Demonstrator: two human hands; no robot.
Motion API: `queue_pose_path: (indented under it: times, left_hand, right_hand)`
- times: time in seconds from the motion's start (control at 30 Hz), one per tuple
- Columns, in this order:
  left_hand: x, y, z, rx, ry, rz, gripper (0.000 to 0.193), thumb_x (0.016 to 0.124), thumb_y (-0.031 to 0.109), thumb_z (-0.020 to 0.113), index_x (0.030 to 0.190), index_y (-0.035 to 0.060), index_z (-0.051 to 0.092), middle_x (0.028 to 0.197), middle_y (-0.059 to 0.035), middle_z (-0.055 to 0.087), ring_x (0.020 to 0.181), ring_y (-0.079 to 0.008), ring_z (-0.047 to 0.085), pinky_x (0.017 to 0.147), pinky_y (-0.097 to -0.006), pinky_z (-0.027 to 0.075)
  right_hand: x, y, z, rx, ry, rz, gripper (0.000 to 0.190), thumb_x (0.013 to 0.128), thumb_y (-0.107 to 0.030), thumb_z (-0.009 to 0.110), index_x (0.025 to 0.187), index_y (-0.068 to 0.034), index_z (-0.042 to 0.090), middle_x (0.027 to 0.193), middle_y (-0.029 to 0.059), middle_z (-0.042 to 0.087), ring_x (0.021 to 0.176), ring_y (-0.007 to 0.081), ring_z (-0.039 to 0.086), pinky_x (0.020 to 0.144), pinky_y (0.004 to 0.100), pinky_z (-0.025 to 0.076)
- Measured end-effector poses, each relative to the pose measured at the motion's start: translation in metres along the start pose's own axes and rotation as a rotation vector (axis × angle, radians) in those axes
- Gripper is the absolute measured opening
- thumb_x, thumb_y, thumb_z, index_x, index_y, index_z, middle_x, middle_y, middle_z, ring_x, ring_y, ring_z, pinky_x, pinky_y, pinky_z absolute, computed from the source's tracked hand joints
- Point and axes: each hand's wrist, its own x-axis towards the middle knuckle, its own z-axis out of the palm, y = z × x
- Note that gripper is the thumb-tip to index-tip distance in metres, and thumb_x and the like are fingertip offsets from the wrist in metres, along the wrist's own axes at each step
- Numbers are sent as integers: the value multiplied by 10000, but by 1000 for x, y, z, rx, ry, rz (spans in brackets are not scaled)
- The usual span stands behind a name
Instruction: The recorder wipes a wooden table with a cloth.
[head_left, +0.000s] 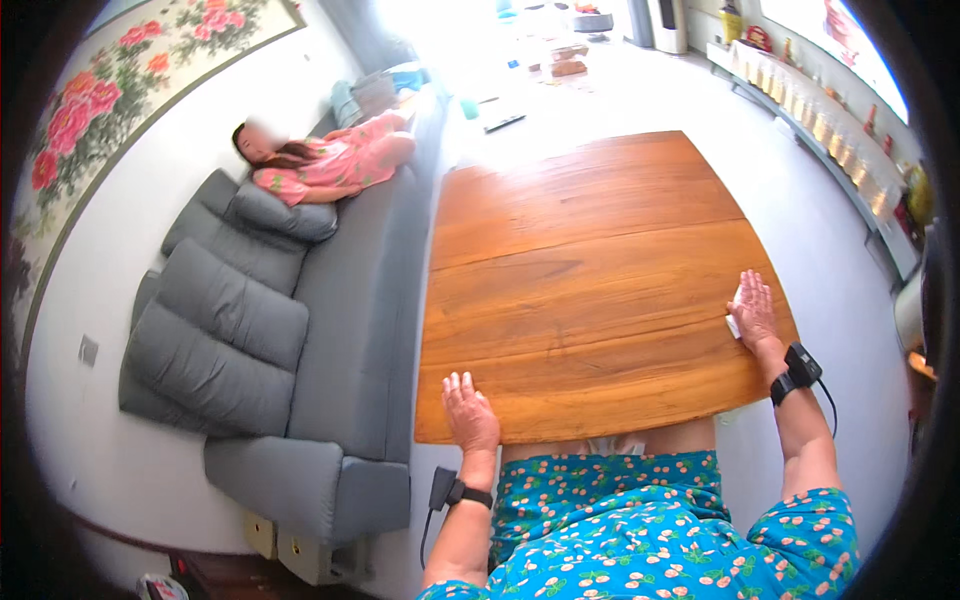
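Observation:
A brown wooden table with a glossy, grained top stands right in front of me. My left hand rests palm down on its near left corner, with nothing in the fingers. Over at the right edge, my right hand presses a folded white cloth or tissue against the wood. Most of that white piece is hidden under the palm; a little shows beside the thumb. Each wrist wears a black strap with a small device and a cable.
Left of the table runs a grey sofa, where a person in pink reclines. A long low cabinet along the right wall carries a row of clear containers. Several objects lie on the bright floor beyond the table, including a brown box.

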Motion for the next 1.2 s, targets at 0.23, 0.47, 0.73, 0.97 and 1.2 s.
queue_pose_path:
  times: [0.23,0.47,0.73,0.97,1.2]
  left_hand:
    - [19,25,-4,-152,-143,-154,354,941,170,518,1215,-53,544,1333,-261,471,1289,-414,402,1108,-479,317]
    - [43,128,50,-457,57,256,327,942,120,485,1205,-68,529,1338,-272,463,1275,-411,425,1092,-454,351]
    - [87,203,97,-694,-32,275,367,942,139,511,1262,-41,496,1354,-225,468,1243,-376,476,1047,-445,399]
    - [94,203,124,-244,-73,288,433,936,244,542,1271,-28,518,1346,-194,506,1253,-321,484,1031,-418,401]
    - [86,206,122,56,-46,384,410,891,246,543,1187,-30,607,1326,-217,539,1218,-307,510,1002,-388,418]
  right_hand:
    - [-2,-1,-6,-12,-3,-28,765,918,-353,539,1507,-10,190,1586,152,178,1482,272,112,1207,404,81]
    - [8,5,-1,53,-28,15,753,914,-292,538,1513,-21,172,1595,135,147,1486,264,82,1209,403,69]
    - [23,17,21,2,-27,46,749,928,-297,505,1523,-36,134,1598,134,128,1488,261,68,1211,401,53]
    - [28,8,14,-158,-81,100,731,951,-326,475,1520,-22,133,1597,127,141,1487,256,79,1209,395,68]
    - [72,-1,32,-105,-10,99,730,945,-326,463,1532,-60,120,1606,105,118,1490,246,63,1206,411,66]
